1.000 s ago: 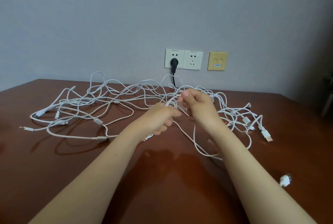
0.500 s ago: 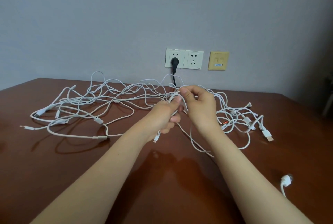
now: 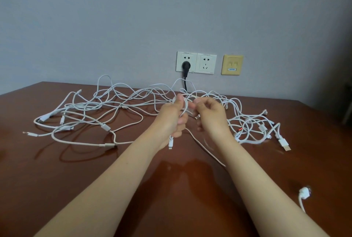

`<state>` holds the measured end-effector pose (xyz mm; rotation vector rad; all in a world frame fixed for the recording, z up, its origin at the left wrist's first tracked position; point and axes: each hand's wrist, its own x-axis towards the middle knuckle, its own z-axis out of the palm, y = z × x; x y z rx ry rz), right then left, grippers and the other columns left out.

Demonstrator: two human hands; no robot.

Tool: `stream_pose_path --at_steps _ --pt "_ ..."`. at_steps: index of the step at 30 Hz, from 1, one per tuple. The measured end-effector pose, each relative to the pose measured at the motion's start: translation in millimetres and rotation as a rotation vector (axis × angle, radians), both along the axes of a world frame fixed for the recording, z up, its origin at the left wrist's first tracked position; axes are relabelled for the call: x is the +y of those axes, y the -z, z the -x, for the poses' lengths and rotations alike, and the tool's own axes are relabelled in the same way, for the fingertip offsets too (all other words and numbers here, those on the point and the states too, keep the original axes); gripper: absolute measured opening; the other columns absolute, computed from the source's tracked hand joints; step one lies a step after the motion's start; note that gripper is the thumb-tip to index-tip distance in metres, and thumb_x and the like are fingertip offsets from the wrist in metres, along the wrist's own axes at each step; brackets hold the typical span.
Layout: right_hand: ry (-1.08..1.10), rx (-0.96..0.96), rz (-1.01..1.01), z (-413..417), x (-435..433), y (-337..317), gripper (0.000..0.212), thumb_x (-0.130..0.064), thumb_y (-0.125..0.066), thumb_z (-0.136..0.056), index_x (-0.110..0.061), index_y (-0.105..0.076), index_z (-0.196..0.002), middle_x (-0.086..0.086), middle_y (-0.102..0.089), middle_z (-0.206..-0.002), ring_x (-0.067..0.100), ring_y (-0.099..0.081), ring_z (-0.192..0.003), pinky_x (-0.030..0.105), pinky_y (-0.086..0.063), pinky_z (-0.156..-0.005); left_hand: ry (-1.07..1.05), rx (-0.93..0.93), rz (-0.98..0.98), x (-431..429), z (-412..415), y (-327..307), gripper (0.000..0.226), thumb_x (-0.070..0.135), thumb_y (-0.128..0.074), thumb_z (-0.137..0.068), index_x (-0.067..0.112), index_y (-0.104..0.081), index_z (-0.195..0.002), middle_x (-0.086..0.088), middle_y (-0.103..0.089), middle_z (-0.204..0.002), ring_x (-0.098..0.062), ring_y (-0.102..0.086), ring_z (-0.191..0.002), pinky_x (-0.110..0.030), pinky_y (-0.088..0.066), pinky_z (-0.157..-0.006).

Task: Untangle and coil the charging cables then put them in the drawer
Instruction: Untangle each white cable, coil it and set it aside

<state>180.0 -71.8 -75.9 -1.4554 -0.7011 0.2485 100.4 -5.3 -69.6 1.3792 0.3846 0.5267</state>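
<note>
A tangle of several white charging cables [image 3: 106,107] spreads over the brown table [image 3: 57,170], from the far left to a knot of plugs at the right [image 3: 253,130]. My left hand [image 3: 169,118] grips a small coil of one white cable [image 3: 185,106], raised above the table; its plug [image 3: 170,143] hangs below the fist. My right hand [image 3: 211,116] is just right of it and pinches the same cable near the coil. The cable's loose length [image 3: 205,149] trails down toward me between my arms. No drawer is in view.
A black plug [image 3: 185,65] sits in the white wall socket behind the tangle, its cord dropping behind the table. A yellow wall plate [image 3: 232,64] is to the right. Another white plug [image 3: 304,193] lies near the table's front right.
Both hands lifted slightly and the coil in my left hand gained a loop. The hanging plug came into view below my left fist, and the trailing cable drew in.
</note>
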Motion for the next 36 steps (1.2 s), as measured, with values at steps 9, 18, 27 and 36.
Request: stream_pose_path --at_steps 9,18,27,36 --pt "0.039 -0.308 0.093 6.1 4.0 2.6 0.023 -0.019 -0.055 -0.091 -0.027 -0.055 -0.069 0.005 -0.060 -0.062 0.027 -0.060 -0.069 0.035 -0.048 -0.074 -0.210 -0.144 0.168 7.9 2.0 -3.1 0.043 0.042 -0.021 -0.102 0.021 -0.056 -0.089 0.010 -0.025 -0.033 -0.003 -0.015 -0.024 -0.007 -0.012 -0.030" --pt "-0.045 -0.522 0.254 12.1 -0.1 3.0 0.019 -0.025 -0.053 -0.091 -0.018 -0.064 -0.077 0.000 -0.057 -0.059 0.018 -0.051 -0.063 0.031 -0.043 -0.067 -0.308 -0.217 0.019 16.1 2.6 -4.8 0.046 0.037 -0.023 -0.102 0.016 -0.052 -0.073 0.009 -0.026 -0.035 -0.004 -0.016 -0.025 -0.010 -0.011 -0.032" --pt "-0.035 -0.667 0.327 15.4 -1.6 4.7 0.017 -0.026 -0.053 -0.092 -0.026 -0.062 -0.077 -0.006 -0.051 -0.059 0.015 -0.044 -0.066 0.030 -0.036 -0.067 -0.433 -0.159 -0.387 25.2 -1.5 5.8 0.042 0.033 -0.028 -0.102 0.020 -0.049 -0.067 -0.001 -0.063 -0.068 -0.026 -0.059 -0.065 -0.032 -0.047 -0.066" --pt "-0.080 -0.827 0.563 16.0 -10.0 0.0 0.033 -0.047 -0.036 -0.097 -0.027 -0.053 -0.076 -0.002 -0.063 -0.081 0.027 -0.054 -0.094 0.031 -0.034 -0.071 -0.316 -0.362 0.162 23.2 5.0 -4.7 0.039 0.035 -0.021 -0.103 0.014 -0.041 -0.078 0.005 -0.047 -0.037 -0.013 -0.058 -0.037 -0.018 -0.048 -0.041"
